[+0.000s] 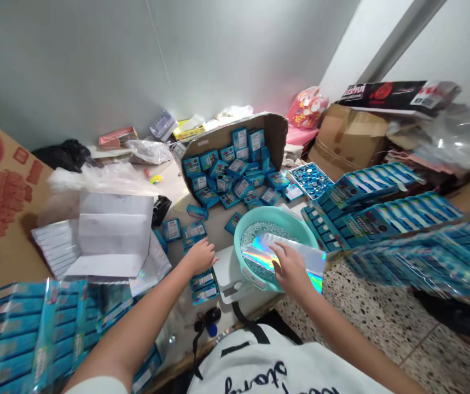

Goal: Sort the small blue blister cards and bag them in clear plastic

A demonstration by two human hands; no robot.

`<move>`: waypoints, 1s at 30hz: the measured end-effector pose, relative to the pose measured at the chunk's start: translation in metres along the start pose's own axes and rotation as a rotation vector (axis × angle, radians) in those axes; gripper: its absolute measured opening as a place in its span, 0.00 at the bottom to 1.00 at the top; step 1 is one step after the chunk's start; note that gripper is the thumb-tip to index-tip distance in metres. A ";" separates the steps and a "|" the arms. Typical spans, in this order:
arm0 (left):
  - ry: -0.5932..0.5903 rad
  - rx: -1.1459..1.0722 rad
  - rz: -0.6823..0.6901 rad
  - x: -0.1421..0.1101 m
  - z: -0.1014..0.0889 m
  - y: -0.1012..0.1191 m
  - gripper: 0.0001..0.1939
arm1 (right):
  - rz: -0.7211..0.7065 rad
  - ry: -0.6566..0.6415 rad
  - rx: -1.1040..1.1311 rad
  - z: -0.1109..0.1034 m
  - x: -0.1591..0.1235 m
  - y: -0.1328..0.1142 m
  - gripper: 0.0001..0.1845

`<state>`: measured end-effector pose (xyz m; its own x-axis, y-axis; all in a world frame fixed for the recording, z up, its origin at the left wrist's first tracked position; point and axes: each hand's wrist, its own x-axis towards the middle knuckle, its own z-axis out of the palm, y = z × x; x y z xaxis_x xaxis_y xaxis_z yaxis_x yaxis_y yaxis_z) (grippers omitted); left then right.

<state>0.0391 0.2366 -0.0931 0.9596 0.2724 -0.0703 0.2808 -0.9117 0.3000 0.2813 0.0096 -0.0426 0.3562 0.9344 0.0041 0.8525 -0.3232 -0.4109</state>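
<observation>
My right hand (pixel 290 268) lies over the near rim of a teal basin (pixel 278 219) and presses its fingers on a shiny holographic card (pixel 300 257) that spans the basin. Small pale beads (pixel 259 232) fill the basin under the card. My left hand (pixel 199 256) rests on the table with curled fingers beside small blue boxes (pixel 204 284); what it grips, if anything, is hidden. More small blue boxes (pixel 235 169) are piled in an open cardboard box (pixel 273 128) behind the basin.
Long rows of blue packs (pixel 386 210) stretch away at the right, and more blue packs (pixel 33 334) lie at the lower left. White folded paper (pixel 114 232) and plastic bags (pixel 103 178) sit at the left. A brown carton (pixel 349 139) stands at the back right. Terrazzo floor (pixel 382 317) shows below.
</observation>
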 end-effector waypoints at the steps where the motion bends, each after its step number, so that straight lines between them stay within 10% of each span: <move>1: -0.013 0.019 0.002 0.001 0.000 -0.001 0.09 | 0.024 -0.082 -0.065 -0.004 -0.005 0.011 0.22; 6: -0.046 0.068 0.033 0.003 -0.014 0.004 0.11 | 0.064 -0.431 -0.176 -0.017 -0.024 0.038 0.17; 11: 0.109 0.002 0.013 0.000 -0.048 0.057 0.14 | 0.135 -0.414 -0.152 -0.054 -0.023 0.043 0.21; 15: 0.660 -0.603 -0.587 0.009 -0.065 0.130 0.16 | 0.100 -0.218 0.281 -0.101 -0.012 0.036 0.16; 17: 0.747 -1.036 -0.880 0.018 -0.077 0.162 0.26 | 0.026 -0.178 0.612 -0.118 -0.004 0.020 0.16; 21: 0.652 -1.645 -0.639 0.030 -0.112 0.202 0.33 | 0.001 -0.423 1.178 -0.126 0.012 -0.022 0.19; 24: 0.872 -1.592 -0.549 0.027 -0.132 0.218 0.28 | 0.065 -0.623 1.360 -0.119 0.022 -0.043 0.25; 30: 0.999 -1.030 -0.652 -0.008 -0.152 0.241 0.19 | -0.111 -0.355 1.132 -0.116 0.032 -0.062 0.40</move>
<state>0.0959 0.0619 0.1243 0.1676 0.9837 0.0659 0.0933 -0.0823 0.9922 0.2848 0.0422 0.0890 0.0246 0.9957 -0.0890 -0.0137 -0.0887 -0.9960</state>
